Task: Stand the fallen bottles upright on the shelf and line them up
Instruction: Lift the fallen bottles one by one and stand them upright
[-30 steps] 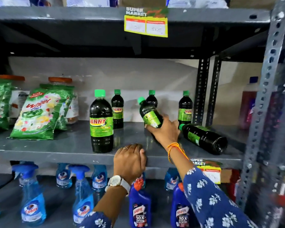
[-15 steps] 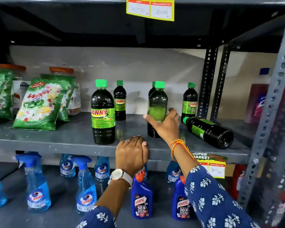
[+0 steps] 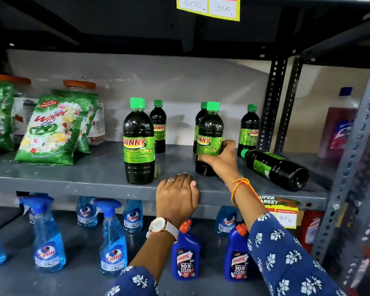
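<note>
Gripping upright bottle (image 3: 209,135), right hand (image 3: 221,161) fingers (image 3: 228,144) around label.

Glossy dark plastic bottles (image 3: 209,133) — on a matt, scuffed grey metal shelf (image 3: 73,184).

The left hand (image 3: 176,197) lay knuckles-up, its fingers (image 3: 183,178) curled over the front edge of the shelf (image 3: 73,180). The right arm reached forward past it, and the right hand (image 3: 221,160) was wrapped around the lower body of an upright bottle (image 3: 209,133).
</note>
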`<act>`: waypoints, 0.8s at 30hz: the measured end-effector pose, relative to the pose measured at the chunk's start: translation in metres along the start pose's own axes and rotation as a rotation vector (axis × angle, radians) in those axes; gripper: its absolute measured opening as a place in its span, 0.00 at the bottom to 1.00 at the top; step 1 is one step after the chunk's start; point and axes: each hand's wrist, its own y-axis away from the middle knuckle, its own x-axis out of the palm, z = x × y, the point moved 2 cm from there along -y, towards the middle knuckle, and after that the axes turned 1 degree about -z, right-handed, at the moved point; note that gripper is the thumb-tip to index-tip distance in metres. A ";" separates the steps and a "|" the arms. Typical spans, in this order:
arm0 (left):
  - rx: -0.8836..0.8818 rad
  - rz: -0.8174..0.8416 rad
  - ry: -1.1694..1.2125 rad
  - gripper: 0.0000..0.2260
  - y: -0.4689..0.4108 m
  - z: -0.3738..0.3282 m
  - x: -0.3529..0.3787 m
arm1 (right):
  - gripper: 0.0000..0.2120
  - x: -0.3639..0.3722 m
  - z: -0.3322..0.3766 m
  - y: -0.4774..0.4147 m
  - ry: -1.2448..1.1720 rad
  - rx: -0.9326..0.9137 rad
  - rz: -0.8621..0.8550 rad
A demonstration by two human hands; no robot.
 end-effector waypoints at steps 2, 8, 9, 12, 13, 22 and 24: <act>-0.005 -0.008 0.000 0.15 0.001 0.000 0.000 | 0.32 0.000 0.000 0.000 -0.060 0.033 0.033; -0.007 -0.009 -0.001 0.15 0.000 0.000 0.002 | 0.28 0.000 -0.001 -0.001 -0.022 0.041 0.042; -0.008 -0.011 0.001 0.15 0.000 0.000 0.002 | 0.26 0.000 -0.001 -0.001 -0.024 0.047 0.050; -0.016 -0.016 0.001 0.15 0.001 0.000 0.002 | 0.19 0.000 -0.002 -0.003 -0.073 0.069 0.087; -0.020 -0.016 0.001 0.16 0.001 0.000 0.002 | 0.19 0.001 -0.002 -0.003 -0.098 0.073 0.097; -0.025 -0.015 -0.018 0.16 0.002 0.000 0.003 | 0.19 0.000 -0.003 0.001 -0.150 0.146 0.129; -0.029 -0.011 -0.024 0.16 0.002 0.000 0.004 | 0.22 -0.002 -0.004 0.003 -0.180 0.163 0.144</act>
